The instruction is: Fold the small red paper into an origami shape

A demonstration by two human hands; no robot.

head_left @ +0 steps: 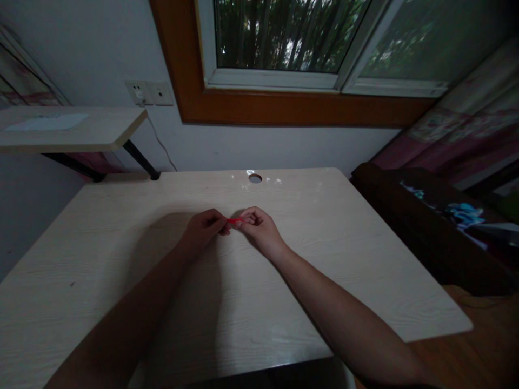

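Between my two hands, over the middle of the pale wood-grain desk (259, 302), stretches a thin red strip (234, 220). Its exact kind is too small to make out. My left hand (207, 222) pinches its left end between thumb and fingers. The right end sits in the pinch of my right hand (256, 222), whose other fingers are curled. Only the short red stretch between the fingertips shows; the rest is covered by the fingers.
A raised shelf (121, 129) on black legs stands at the desk's back left, with a paper (48, 122) on it. Near the back edge is a round cable hole (255, 178). Beyond the right edge lies a dark brown piece of furniture (430, 237) with cloth on it.
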